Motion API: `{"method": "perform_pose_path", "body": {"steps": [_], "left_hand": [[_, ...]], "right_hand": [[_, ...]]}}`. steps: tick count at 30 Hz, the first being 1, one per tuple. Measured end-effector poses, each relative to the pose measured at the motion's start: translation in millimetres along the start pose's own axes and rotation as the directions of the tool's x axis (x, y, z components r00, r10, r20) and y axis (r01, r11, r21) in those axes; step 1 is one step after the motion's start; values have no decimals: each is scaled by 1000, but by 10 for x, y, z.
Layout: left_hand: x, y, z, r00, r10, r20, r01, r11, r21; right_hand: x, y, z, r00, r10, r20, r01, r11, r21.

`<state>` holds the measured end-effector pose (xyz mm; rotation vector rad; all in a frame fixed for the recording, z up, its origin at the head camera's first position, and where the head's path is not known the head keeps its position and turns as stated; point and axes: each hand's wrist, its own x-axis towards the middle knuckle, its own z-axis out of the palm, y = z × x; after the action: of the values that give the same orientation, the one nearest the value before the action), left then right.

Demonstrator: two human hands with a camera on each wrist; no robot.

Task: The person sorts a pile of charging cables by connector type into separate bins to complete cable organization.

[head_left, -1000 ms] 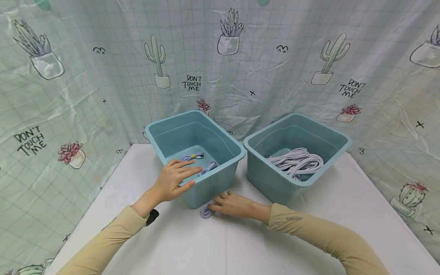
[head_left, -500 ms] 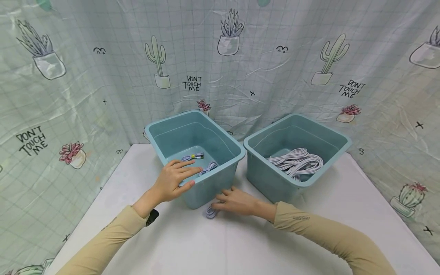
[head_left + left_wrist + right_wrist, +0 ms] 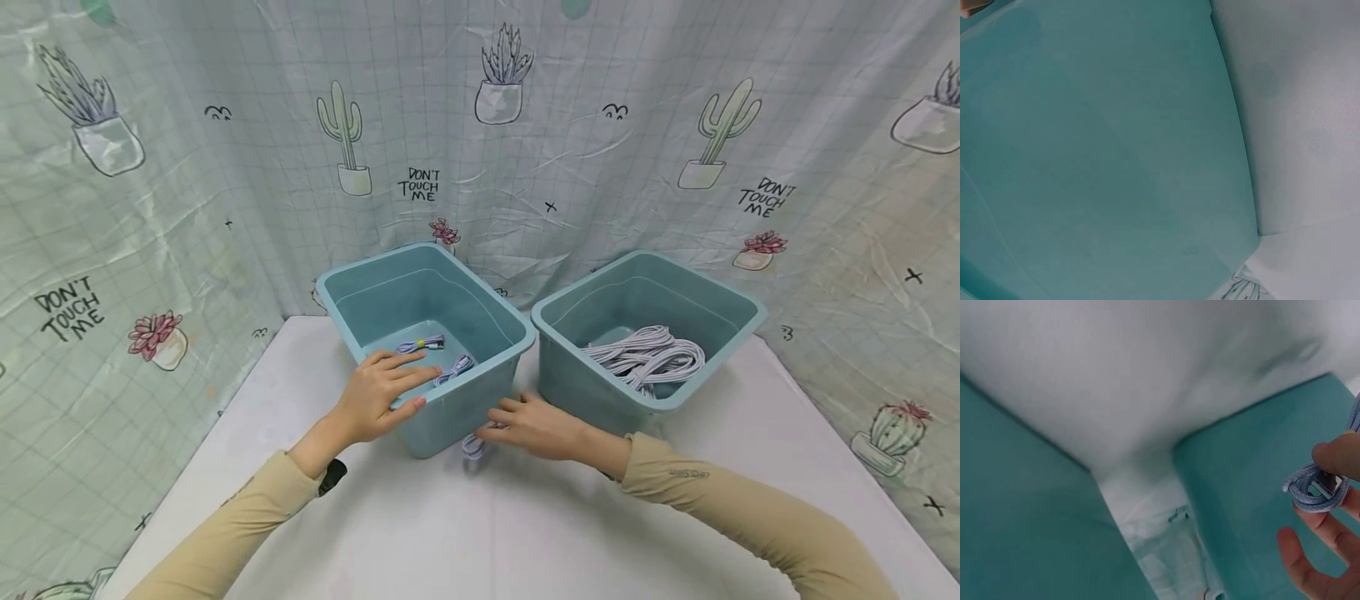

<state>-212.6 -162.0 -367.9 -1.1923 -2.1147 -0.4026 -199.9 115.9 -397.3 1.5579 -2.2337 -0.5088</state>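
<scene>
My right hand (image 3: 542, 428) pinches a small coiled lavender cable (image 3: 474, 448) between thumb and fingers, close in front of the left bin. In the right wrist view the cable's metal USB plug (image 3: 1327, 482) shows under the thumb. My left hand (image 3: 381, 393) rests over the near rim of the left teal bin (image 3: 468, 417), its fingers extended inward. Inside that bin lie a bundled cable with a yellow tie (image 3: 418, 343) and another bundled cable (image 3: 454, 367). Mostly the bin's outer wall (image 3: 1110, 150) fills the left wrist view.
To the right stands a second teal bin (image 3: 581, 400) holding several white cable coils (image 3: 651, 354). The two bins' rims nearly meet at one corner. Both stand on a white tabletop (image 3: 420, 533). A patterned curtain (image 3: 600, 167) hangs behind and at the sides.
My right hand has moved right and slightly away from me, lifting the coiled cable with it from beside the left bin's corner. The left hand has stayed on the rim.
</scene>
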Motion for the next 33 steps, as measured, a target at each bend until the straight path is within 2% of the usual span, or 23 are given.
{"method": "perform_pose_path", "body": {"steps": [7, 22, 26, 33], "left_hand": [[-4, 2, 7, 1000, -1, -2, 1, 1000, -6], [-16, 2, 10, 1000, -3, 2, 3, 1000, -1], [-15, -2, 13, 1000, -3, 4, 3, 1000, -6], [-6, 5, -10, 1000, -11, 14, 11, 1000, -13]], "right_hand": [[-105, 110, -153, 998, 39, -45, -41, 999, -35], [-291, 295, -554, 983, 138, -117, -135, 990, 40], [-332, 369, -653, 975, 164, -149, -159, 986, 43], [-408, 484, -805, 973, 176, -151, -173, 984, 31]]}}
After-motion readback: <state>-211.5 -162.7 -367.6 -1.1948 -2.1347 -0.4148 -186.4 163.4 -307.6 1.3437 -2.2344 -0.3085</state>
